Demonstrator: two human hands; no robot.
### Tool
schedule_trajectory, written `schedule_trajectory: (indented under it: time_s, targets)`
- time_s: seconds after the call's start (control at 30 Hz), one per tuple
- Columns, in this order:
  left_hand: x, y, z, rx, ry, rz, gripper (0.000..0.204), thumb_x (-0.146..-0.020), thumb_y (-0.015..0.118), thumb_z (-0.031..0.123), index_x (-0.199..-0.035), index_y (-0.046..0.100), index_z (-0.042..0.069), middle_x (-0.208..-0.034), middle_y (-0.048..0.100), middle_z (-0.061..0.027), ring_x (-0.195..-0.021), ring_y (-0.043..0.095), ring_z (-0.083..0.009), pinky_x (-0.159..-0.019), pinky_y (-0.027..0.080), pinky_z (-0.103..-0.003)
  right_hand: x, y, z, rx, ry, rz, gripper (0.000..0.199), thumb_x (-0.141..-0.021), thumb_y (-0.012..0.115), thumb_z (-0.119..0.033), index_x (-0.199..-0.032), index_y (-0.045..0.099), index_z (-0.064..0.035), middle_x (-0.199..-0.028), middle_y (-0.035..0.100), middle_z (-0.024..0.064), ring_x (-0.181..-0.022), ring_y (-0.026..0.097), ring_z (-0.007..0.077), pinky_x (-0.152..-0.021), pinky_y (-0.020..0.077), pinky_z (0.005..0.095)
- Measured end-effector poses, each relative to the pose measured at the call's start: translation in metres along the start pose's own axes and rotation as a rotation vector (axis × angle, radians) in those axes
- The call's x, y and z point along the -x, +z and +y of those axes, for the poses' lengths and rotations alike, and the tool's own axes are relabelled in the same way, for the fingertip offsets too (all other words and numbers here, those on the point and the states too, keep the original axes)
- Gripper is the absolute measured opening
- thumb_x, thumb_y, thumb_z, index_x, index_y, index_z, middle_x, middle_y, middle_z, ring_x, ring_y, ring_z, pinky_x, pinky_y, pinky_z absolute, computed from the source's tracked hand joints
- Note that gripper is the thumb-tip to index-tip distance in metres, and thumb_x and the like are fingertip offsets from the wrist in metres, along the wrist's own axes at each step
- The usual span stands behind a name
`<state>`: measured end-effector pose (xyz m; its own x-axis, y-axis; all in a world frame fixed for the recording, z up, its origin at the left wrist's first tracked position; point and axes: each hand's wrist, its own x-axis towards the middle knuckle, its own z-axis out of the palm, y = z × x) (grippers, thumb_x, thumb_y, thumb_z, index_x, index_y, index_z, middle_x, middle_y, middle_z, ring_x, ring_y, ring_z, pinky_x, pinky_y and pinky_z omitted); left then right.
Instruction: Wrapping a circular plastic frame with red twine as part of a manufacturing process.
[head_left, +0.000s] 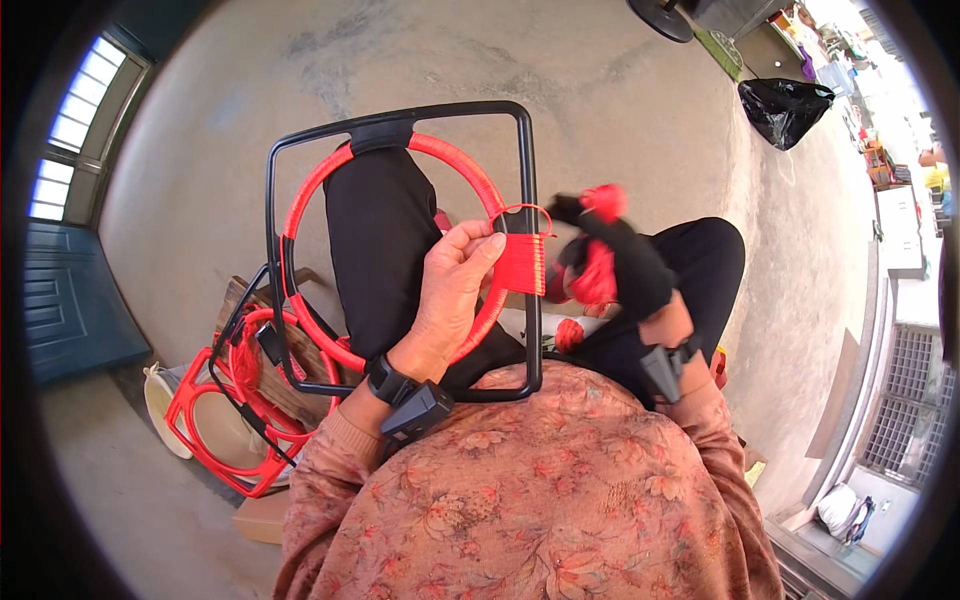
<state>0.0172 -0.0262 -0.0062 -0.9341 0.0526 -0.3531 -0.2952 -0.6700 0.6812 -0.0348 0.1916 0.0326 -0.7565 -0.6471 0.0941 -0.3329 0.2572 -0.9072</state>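
Note:
A black metal frame (533,170), roughly square with rounded corners, rests over my lap. Inside it is a ring (465,163) wrapped mostly in red cord, with black parts at its top and left. My bare left hand (460,270) is closed on the ring's right side, thumb against a dense band of red cord (524,264) that binds ring to frame bar. A loose loop of red cord (527,207) stands above that band. Just right of it, my right hand (625,260), in a black covering with red patches, is smeared by motion; its fingers cannot be made out.
More red-wrapped frames (205,415) lean beside a wooden board (295,385) at the lower left, above a cardboard box (262,515). A black plastic bag (785,108) lies on the floor at the upper right. A blue door (85,305) stands at the left.

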Motion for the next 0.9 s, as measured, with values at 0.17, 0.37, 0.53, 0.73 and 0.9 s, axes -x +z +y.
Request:
schedule_trajectory:
  time_s: [0.17, 0.37, 0.53, 0.73, 0.9]
  targets:
    - [0.002, -0.001, 0.004, -0.080, -0.031, 0.026, 0.012, -0.092, 0.061, 0.012, -0.100, 0.058, 0.004, -0.088, 0.066, -0.0028, -0.074, 0.063, -0.0067, -0.063, 0.053, -0.021, -0.005, -0.007, -0.025, 0.215, -0.178, 0.026, 0.027, -0.091, 0.053, -0.008, -0.117, 0.056, 0.0001, -0.094, 0.062, 0.0096, -0.086, 0.061, 0.0179, -0.073, 0.0479, 0.0293]
    - [-0.001, 0.000, -0.005, -0.189, -0.005, 0.047, 0.012, -0.093, 0.061, 0.016, -0.097, 0.059, 0.005, -0.081, 0.066, -0.0015, -0.065, 0.059, -0.0045, -0.052, 0.048, -0.019, 0.030, -0.004, -0.025, 0.526, -0.467, 0.204, 0.029, -0.088, 0.055, -0.004, -0.116, 0.057, -0.0006, -0.094, 0.062, 0.0094, -0.090, 0.061, 0.0215, -0.082, 0.0465, 0.0306]
    - [0.001, 0.003, 0.003, -0.176, -0.013, 0.022, 0.011, -0.094, 0.058, 0.018, -0.094, 0.059, 0.007, -0.079, 0.063, 0.0011, -0.063, 0.057, -0.0036, -0.052, 0.046, -0.019, 0.108, -0.010, 0.027, 0.429, 0.083, 0.078, 0.048, -0.083, 0.049, 0.005, -0.129, 0.051, -0.0029, -0.132, 0.052, 0.0148, -0.128, 0.045, 0.0294, -0.107, 0.0344, 0.0357]
    - [-0.004, -0.005, -0.001, -0.055, -0.051, 0.023, 0.013, -0.096, 0.055, 0.021, -0.092, 0.059, 0.009, -0.081, 0.062, 0.0025, -0.066, 0.057, -0.0034, -0.055, 0.047, -0.018, 0.171, -0.075, 0.053, 0.951, 0.322, 0.120, 0.047, -0.082, 0.047, 0.000, -0.129, 0.051, -0.0003, -0.132, 0.054, 0.0137, -0.123, 0.050, 0.0284, -0.103, 0.0395, 0.0348]
    - [-0.003, 0.005, 0.001, -0.117, -0.035, 0.151, 0.014, -0.096, 0.054, 0.019, -0.098, 0.060, 0.007, -0.084, 0.064, 0.0007, -0.071, 0.060, -0.0055, -0.059, 0.049, -0.020, 0.071, -0.038, -0.009, -0.052, 0.446, -0.196, 0.039, -0.081, 0.066, -0.014, -0.117, 0.060, -0.0008, -0.116, 0.062, 0.0147, -0.102, 0.062, 0.0243, -0.088, 0.0478, 0.0312]
